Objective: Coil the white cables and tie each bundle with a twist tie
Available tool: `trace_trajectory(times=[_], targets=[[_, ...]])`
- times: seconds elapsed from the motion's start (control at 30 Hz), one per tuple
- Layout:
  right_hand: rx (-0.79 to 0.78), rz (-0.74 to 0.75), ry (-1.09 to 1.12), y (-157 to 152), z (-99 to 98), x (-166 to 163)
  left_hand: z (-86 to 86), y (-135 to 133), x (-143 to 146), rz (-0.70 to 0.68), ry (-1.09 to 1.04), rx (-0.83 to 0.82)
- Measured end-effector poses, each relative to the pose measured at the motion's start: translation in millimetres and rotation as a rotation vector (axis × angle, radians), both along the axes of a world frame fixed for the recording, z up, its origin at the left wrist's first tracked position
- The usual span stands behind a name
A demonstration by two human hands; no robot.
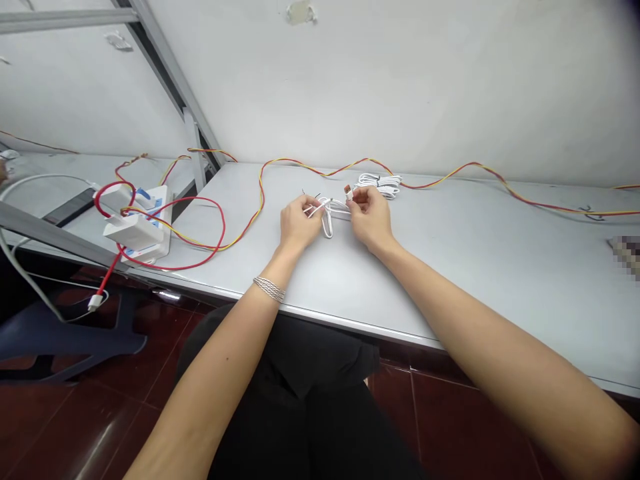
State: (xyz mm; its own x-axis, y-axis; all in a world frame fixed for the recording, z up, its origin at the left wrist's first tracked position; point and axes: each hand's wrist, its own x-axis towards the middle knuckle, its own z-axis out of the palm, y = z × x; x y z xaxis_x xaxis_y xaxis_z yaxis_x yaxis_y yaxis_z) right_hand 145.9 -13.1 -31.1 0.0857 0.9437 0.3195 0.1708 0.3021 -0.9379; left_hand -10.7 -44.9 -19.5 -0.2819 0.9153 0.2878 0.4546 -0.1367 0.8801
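A white USB cable point(327, 225) hangs in loose loops between my two hands, just above the grey tabletop point(450, 267). My left hand point(300, 223) pinches the looped part, and a dark thin tie end sticks up by its fingers. Between the thumb and fingers of my right hand point(371, 219) is the cable's plug end, with an orange USB tip point(349, 191) pointing up. Just behind my right hand lies a coiled white cable bundle point(383, 183), bound with a dark tie.
A twisted red and yellow wire point(367, 161) runs along the wall. At left, a power strip point(159, 227) holds white adapters point(134, 231) with red cables. A phone point(70, 207) and a blue stool point(75, 340) are further left. Dark twist ties point(593, 213) lie at right.
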Motion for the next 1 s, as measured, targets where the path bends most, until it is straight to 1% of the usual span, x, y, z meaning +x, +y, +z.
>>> trace_trajectory(times=[0.07,0.17,0.23,0.3,0.37,0.47,0.57,0.7,0.8,0.93,1.0], targets=[[-0.022,-0.001,0.020,0,0.3,0,0.2,0,0,0.035,0.038,0.040],[-0.064,0.018,0.038,1,-1.2,1,1.0,-1,-1,0.127,0.053,0.120],[-0.073,0.027,0.048,1,-2.5,1,1.7,-1,-1,0.141,0.042,0.106],[-0.075,0.047,0.075,0,-2.7,1,2.1,0,-1,0.130,0.028,0.054],[-0.090,0.089,0.106,-1,-1.4,0,1.9,2,-1,0.138,-0.010,0.024],[-0.131,0.171,0.145,-3,2.4,-1,0.0,5,-1,0.149,-0.115,0.032],[-0.127,0.243,0.200,-6,5.8,-1,-2.4,8,-2,0.114,-0.162,0.033],[-0.044,0.302,0.251,-9,7.3,-1,-4.1,9,-1,0.019,-0.245,0.048],[0.022,0.319,0.276,-9,7.9,-1,-2.3,9,1,-0.052,-0.397,0.049],[0.058,0.361,0.274,-10,10.7,-1,4.7,5,6,-0.161,-0.657,-0.011],[0.066,0.379,0.276,-11,12.3,-1,8.8,2,8,-0.201,-0.717,-0.042]])
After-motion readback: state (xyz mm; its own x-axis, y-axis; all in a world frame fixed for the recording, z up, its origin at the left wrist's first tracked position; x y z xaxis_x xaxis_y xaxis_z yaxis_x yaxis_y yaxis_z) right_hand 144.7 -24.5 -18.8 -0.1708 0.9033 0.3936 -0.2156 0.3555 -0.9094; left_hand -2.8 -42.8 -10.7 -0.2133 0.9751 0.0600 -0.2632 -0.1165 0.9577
